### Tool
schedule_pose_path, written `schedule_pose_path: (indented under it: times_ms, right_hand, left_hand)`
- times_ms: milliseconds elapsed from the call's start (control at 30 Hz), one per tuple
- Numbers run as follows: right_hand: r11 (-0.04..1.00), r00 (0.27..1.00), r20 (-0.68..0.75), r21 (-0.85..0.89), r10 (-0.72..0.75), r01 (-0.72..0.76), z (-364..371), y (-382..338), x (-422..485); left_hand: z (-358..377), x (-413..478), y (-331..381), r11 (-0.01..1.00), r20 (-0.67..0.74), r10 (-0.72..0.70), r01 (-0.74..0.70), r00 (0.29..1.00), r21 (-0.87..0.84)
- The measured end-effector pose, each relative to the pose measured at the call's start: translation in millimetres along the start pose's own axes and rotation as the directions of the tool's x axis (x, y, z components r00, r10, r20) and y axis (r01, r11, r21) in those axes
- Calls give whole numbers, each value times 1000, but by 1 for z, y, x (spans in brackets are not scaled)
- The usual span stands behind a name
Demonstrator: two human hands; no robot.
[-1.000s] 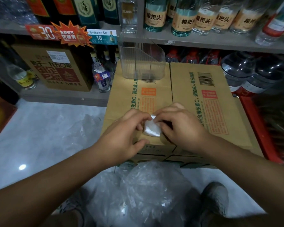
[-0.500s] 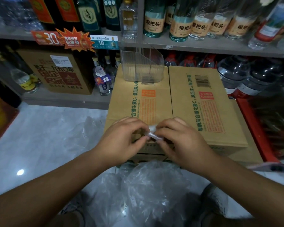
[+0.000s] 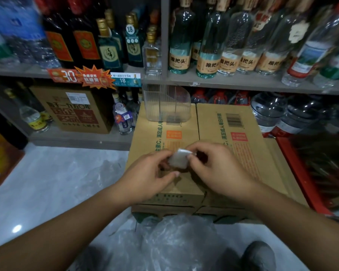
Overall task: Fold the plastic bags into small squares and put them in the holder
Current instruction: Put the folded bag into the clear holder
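A small white folded plastic bag [image 3: 179, 159] is held just above the cardboard boxes [image 3: 241, 153]. My left hand [image 3: 151, 177] pinches its left edge and my right hand [image 3: 217, 171] pinches its right edge. A clear ribbed plastic holder [image 3: 166, 103] stands at the far end of the left box, under the shelf edge; nothing shows inside it. Loose crumpled clear plastic bags [image 3: 174, 241] lie on the floor below my arms, and another thin bag [image 3: 82, 173] lies on the floor to the left.
Shelves of glass bottles [image 3: 213, 45] rise behind the boxes. A brown carton [image 3: 76, 110] sits on the lower shelf at left. Large water bottles [image 3: 282, 112] stand at right, beside a red crate edge [image 3: 297, 173]. A shoe [image 3: 258, 255] shows at the bottom right.
Both hands have lifted the folded bag off the box top and turned it up, so its flat face now shows. The camera has tilted upward.
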State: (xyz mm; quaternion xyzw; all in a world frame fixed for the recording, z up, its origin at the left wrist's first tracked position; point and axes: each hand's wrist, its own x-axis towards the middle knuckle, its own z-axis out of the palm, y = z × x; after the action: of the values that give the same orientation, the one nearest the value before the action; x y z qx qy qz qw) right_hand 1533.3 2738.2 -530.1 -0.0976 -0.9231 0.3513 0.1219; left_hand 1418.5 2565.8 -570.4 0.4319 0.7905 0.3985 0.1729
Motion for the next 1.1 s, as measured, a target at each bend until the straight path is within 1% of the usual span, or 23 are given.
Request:
schedule_pose_path:
  times_ms: [33,100,167,200,267,367,433,500,567,633,700,767,833,900,1000,1100]
  right_hand:
    - [999,999,-20,23,44,-43,-8,0,11]
    - [995,990,-114,61,79,-72,-23,5,38]
    - [994,972,-215,77,92,-77,-36,11,68]
    - [995,966,-242,59,94,-82,-41,14,82]
    - [996,960,-270,-29,77,-88,-49,19,109]
    - [986,959,-285,-160,3,-51,-54,24,145]
    - [975,963,-267,-219,-36,-24,-53,28,162]
    - [949,967,-239,-314,-93,14,-50,33,173]
    - [906,969,-167,-411,-184,101,-45,37,180]
    - [863,962,-70,-464,-263,202,-37,43,182]
    - [836,957,-11,-491,-289,247,-31,50,181]
    - [829,956,17,-494,-292,262,-27,60,179]
    - [845,963,32,-473,-267,250,-25,66,177]
    - [861,973,60,-456,-222,225,-26,68,177]
    - [896,977,148,-396,-155,202,-32,63,177]
    - [919,974,211,-362,-83,157,-37,57,176]
  left_hand:
    - [-5,5,4,995,-23,-39,36,999,-89]
    - [-15,16,15,952,-132,-128,84,983,-296]
    - [-26,32,25,915,-243,-184,76,952,-397]
    - [-31,40,27,907,-269,-206,80,941,-414]
    - [-41,55,27,902,-290,-259,123,921,-414]
    - [-53,77,12,924,-330,-338,244,882,-294]
    - [-61,90,1,930,-355,-362,312,862,-193]
    - [-67,101,-8,924,-369,-383,350,847,-156]
    - [-68,109,-17,924,-377,-381,351,844,-150]
    - [-66,116,-26,933,-372,-359,332,856,-135]
    - [-63,121,-31,939,-367,-345,316,864,-140]
    - [-61,127,-36,940,-372,-340,306,864,-147]
    - [-57,132,-41,944,-376,-329,297,866,-143]
    - [-52,133,-44,951,-397,-309,280,864,-131]
    - [-47,131,-48,958,-426,-285,266,859,-103]
    - [-45,131,-53,957,-419,-288,271,861,-102]
